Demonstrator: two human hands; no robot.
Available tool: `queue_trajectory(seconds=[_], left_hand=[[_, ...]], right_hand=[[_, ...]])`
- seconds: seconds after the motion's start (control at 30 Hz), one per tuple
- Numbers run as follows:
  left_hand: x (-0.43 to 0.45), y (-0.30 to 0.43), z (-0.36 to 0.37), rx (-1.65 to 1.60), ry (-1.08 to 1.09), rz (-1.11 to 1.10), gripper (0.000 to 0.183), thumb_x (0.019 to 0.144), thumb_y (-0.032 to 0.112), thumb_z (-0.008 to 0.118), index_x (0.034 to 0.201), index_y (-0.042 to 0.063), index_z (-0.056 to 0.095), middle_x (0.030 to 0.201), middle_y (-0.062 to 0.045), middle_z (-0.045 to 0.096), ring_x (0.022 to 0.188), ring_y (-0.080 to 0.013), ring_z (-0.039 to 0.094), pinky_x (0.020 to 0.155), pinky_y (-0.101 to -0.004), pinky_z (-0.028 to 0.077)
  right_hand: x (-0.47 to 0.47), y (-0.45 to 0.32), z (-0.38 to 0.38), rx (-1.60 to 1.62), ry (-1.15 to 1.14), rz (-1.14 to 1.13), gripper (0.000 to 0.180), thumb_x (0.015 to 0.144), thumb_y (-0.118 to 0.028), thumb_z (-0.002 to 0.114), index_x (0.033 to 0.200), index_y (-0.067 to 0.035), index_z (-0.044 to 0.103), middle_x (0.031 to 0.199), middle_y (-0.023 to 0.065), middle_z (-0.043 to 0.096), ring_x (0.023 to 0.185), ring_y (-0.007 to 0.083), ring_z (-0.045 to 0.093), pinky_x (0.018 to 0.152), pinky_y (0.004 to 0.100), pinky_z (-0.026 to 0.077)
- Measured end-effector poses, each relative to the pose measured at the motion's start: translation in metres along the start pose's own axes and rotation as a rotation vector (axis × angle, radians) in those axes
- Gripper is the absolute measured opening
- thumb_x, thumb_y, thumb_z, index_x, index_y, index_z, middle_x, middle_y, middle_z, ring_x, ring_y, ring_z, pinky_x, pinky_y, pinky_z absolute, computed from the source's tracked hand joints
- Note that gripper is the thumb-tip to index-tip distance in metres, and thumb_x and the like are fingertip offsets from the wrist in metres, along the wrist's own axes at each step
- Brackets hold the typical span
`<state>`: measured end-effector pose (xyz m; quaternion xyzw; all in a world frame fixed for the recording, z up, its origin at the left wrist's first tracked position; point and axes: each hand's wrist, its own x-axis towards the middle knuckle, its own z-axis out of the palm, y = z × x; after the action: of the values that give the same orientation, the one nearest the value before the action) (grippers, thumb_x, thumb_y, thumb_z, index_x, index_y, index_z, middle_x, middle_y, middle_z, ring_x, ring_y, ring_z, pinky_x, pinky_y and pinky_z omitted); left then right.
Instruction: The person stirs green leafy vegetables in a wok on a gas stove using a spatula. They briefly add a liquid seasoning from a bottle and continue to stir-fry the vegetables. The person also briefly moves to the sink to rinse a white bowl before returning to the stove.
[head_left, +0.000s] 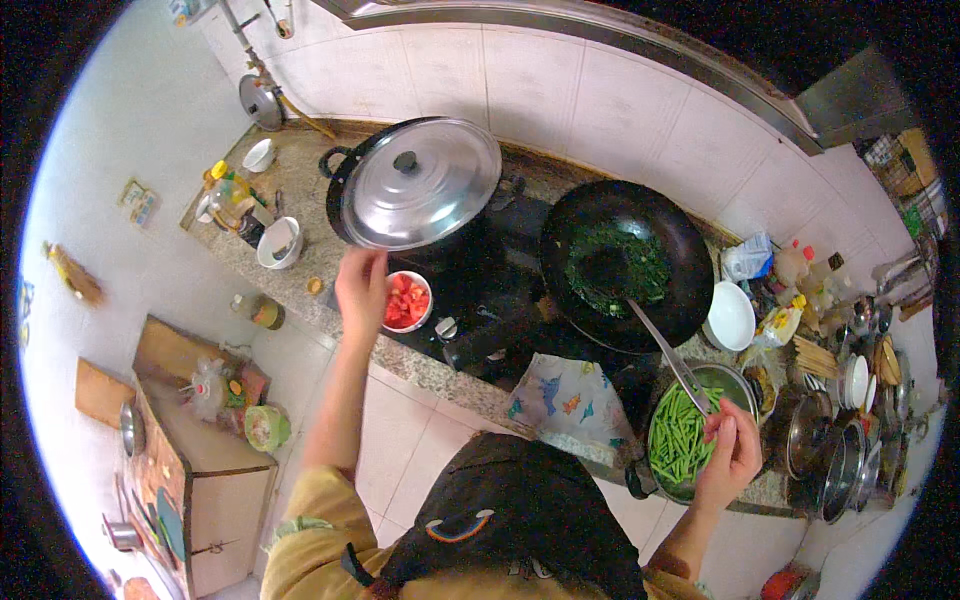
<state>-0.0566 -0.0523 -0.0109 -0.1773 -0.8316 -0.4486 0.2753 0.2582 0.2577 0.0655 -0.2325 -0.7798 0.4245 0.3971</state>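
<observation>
My right hand (733, 448) grips the end of a long metal spatula handle (667, 356). Its far end goes down into chopped dark green leaves (652, 262) in a black wok (555, 255). Beneath that hand is a metal pan (739, 375) of cut green beans (679, 435). My left hand (362, 289), fingers drawn together, hovers by a white bowl (409, 328) of chopped tomato (407, 300). Its fingertips are close to the rim of a domed metal lid (442, 187) on a second wok (335, 199). Whether they pinch anything is too blurred to see.
The black gas hob (480, 262) lies under both woks. A patterned cloth (566, 397) hangs at the counter's front edge. On the right stand a white bowl (730, 316), bottles and stacked cookware. An oil bottle (229, 195) and a bowl (280, 251) sit left.
</observation>
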Motion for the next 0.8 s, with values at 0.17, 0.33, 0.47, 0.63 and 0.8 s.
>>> queue_trajectory(seconds=[0.17, 0.33, 0.47, 0.63, 0.8], left_hand=[[0.128, -0.05, 0.048, 0.6, -0.341, 0.296, 0.03, 0.079, 0.014, 0.055, 0.109, 0.008, 0.053, 0.106, -0.015, 0.051, 0.098, -0.0317, 0.05, 0.082, -0.0394, 0.042], [0.188, -0.072, 0.094, 0.805, -0.757, -0.024, 0.038, 0.075, 0.026, 0.06, 0.109, 0.008, 0.055, 0.107, -0.016, 0.055, 0.099, -0.032, 0.052, 0.084, -0.0379, 0.043], [0.208, -0.097, 0.104, 0.745, -0.813, 0.063, 0.029, 0.063, 0.026, 0.068, 0.084, 0.007, 0.066, 0.085, -0.015, 0.063, 0.082, -0.0288, 0.06, 0.073, -0.0371, 0.047], [0.222, -0.075, 0.095, 0.731, -0.923, 0.025, 0.03, 0.053, 0.027, 0.073, 0.074, 0.006, 0.067, 0.077, -0.015, 0.063, 0.074, -0.0293, 0.061, 0.066, -0.0367, 0.049], [0.224, -0.07, 0.098, 0.9, -0.898, 0.123, 0.033, 0.051, 0.026, 0.074, 0.073, 0.003, 0.066, 0.078, -0.017, 0.062, 0.075, -0.0309, 0.061, 0.067, -0.0374, 0.049]], right_hand=[[0.003, 0.004, -0.01, -0.07, -0.034, 0.005, 0.015, 0.082, -0.006, 0.05, 0.089, 0.001, 0.062, 0.07, 0.0067, 0.056, 0.059, 0.0108, 0.051, 0.05, 0.0212, 0.04], [-0.004, 0.018, -0.038, -0.156, 0.063, 0.038, 0.018, 0.085, -0.009, 0.048, 0.093, 0.002, 0.06, 0.078, 0.0059, 0.054, 0.061, 0.009, 0.047, 0.051, 0.0199, 0.037], [-0.005, 0.027, -0.048, -0.169, 0.146, 0.136, 0.02, 0.087, -0.011, 0.047, 0.096, 0.003, 0.058, 0.08, 0.0055, 0.053, 0.061, 0.0075, 0.046, 0.05, 0.0189, 0.034], [-0.003, 0.03, -0.043, -0.195, 0.16, 0.175, 0.02, 0.088, -0.012, 0.047, 0.096, 0.001, 0.059, 0.078, 0.004, 0.053, 0.061, 0.0072, 0.046, 0.051, 0.0185, 0.034], [0.004, 0.026, -0.028, -0.228, 0.125, 0.141, 0.019, 0.087, -0.012, 0.047, 0.096, 0.0, 0.06, 0.076, 0.0036, 0.053, 0.061, 0.0067, 0.046, 0.051, 0.0183, 0.034]])
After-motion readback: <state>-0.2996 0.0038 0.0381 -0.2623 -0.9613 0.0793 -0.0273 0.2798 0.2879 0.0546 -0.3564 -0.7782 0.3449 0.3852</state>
